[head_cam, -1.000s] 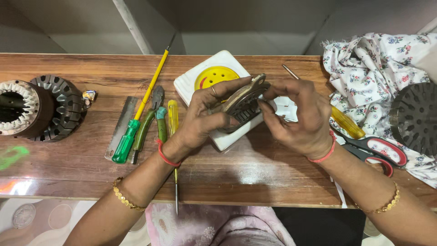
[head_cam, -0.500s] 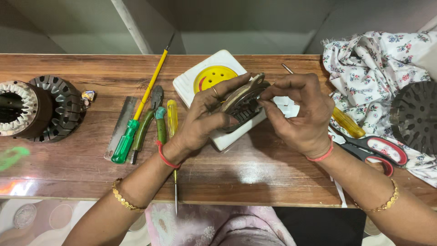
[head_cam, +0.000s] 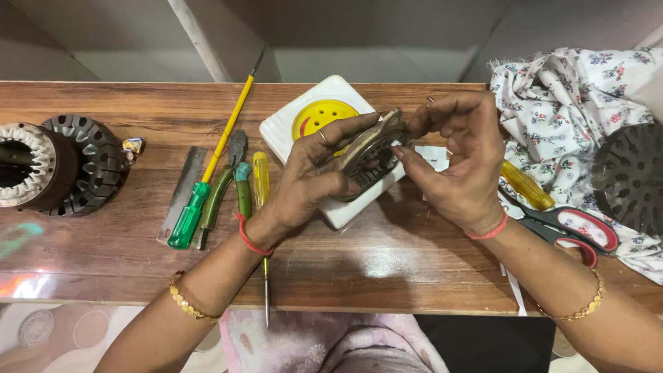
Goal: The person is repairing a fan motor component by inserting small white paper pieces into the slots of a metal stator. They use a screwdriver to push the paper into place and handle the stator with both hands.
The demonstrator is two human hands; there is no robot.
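Note:
My left hand (head_cam: 307, 176) grips a round, dark metal motor part (head_cam: 369, 153), held tilted above a white square box with a yellow disc (head_cam: 311, 121). My right hand (head_cam: 459, 162) is at the part's right edge, its fingertips pinching the rim. Both hands hover over the wooden table (head_cam: 345, 269), near its middle. What lies inside the part is hidden by my fingers.
Left of my hands lie a long yellow screwdriver with a green handle (head_cam: 207, 169), green-handled pliers (head_cam: 224, 183), a yellow-handled screwdriver (head_cam: 261, 186) and a flat metal file (head_cam: 181, 190). A wound motor stator (head_cam: 52, 166) sits far left. Red-handled scissors (head_cam: 573, 231), floral cloth (head_cam: 559, 103) and a dark slotted disc (head_cam: 632, 176) are at right.
My right hand has shifted slightly up and right along the part's rim, its fingers opening out a little. My left hand keeps its grip in the same place.

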